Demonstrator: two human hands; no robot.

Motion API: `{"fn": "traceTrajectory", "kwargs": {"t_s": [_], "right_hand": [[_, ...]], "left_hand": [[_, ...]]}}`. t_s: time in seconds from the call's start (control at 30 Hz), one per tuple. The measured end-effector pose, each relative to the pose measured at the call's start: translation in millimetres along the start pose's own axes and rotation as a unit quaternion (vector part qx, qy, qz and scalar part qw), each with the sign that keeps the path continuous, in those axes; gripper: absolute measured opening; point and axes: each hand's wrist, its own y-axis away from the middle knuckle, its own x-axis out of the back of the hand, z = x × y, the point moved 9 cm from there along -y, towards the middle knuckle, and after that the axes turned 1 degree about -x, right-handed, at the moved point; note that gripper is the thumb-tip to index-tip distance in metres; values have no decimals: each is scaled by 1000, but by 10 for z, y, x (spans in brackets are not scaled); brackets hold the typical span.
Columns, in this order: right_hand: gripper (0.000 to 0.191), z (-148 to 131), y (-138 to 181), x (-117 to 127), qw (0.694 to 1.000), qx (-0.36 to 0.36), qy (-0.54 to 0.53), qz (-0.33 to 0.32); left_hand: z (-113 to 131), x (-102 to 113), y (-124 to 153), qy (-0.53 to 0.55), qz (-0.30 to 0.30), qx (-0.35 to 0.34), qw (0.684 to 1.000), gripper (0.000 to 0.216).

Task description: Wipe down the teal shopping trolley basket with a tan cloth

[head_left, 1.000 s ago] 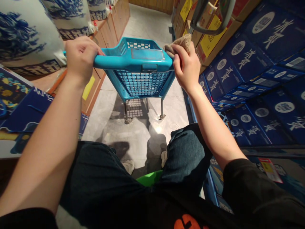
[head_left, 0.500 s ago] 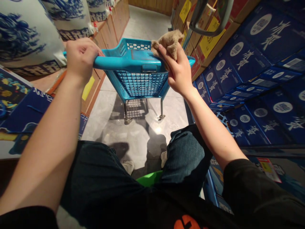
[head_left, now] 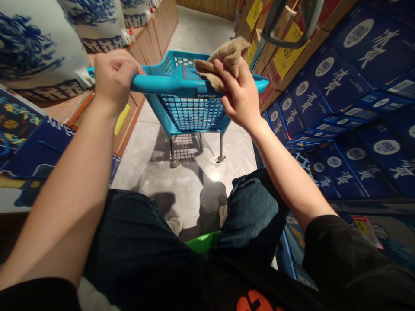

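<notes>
A turquoise plastic shopping cart (head_left: pixel 191 112) stands on the grey tiled floor in front of me. My left hand (head_left: pixel 113 75) is closed round the left end of its handle bar. My right hand (head_left: pixel 240 95) grips a crumpled brown cloth (head_left: pixel 223 58) and holds it against the middle of the handle bar, over the clear panel there. I sit on something green (head_left: pixel 202 242), with my knees either side of it.
Large blue-and-white ceramic jars (head_left: pixel 35 47) stand on a wooden shelf at the left. Stacked blue cartons (head_left: pixel 350 108) fill the right side, with brown boxes bearing yellow tags (head_left: pixel 285 52) behind. The aisle floor (head_left: pixel 201 30) runs ahead past the cart.
My right hand has slid the cloth from the handle's right end leftward to its middle. The left hand has kept its grip.
</notes>
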Motion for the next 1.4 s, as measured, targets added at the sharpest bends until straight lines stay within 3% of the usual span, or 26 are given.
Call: {"fn": "traceTrajectory", "kwargs": {"t_s": [0.1,0.27,0.5,0.73,1.0,1.1,1.23,1.3,1.4], "right_hand": [[69,73,3,-24,1000,-31,-3,5],[63,-176,-63,-165,998,10,-60,-28],[68,-119,-94,-14,999,7,-45,-20],[60,-495,-143,-172,995,59,-64,-43],[57,-204,-185,-30,999,-41,12,-30],[57,-351,-200,-104,999,-23,21,-18],[57,-554,-222,-182,998,52,5,-16],[52,-472,-218,-141,999,49,-11,-10],[44,-211,-194,-38,1000,-14,-13,13]], "left_hand": [[38,0,0,-2,5,-9,1000,26],[2,5,2,5,9,4,1000,28],[-4,-12,7,-5,4,9,1000,35],[-3,15,5,8,16,-5,1000,28],[6,-13,3,2,-1,1,1000,30],[-16,2,3,7,3,-1,1000,29],[-55,26,3,13,14,-11,1000,28],[-52,28,-2,10,14,-27,999,27],[-55,18,-17,3,11,-38,999,25]]}}
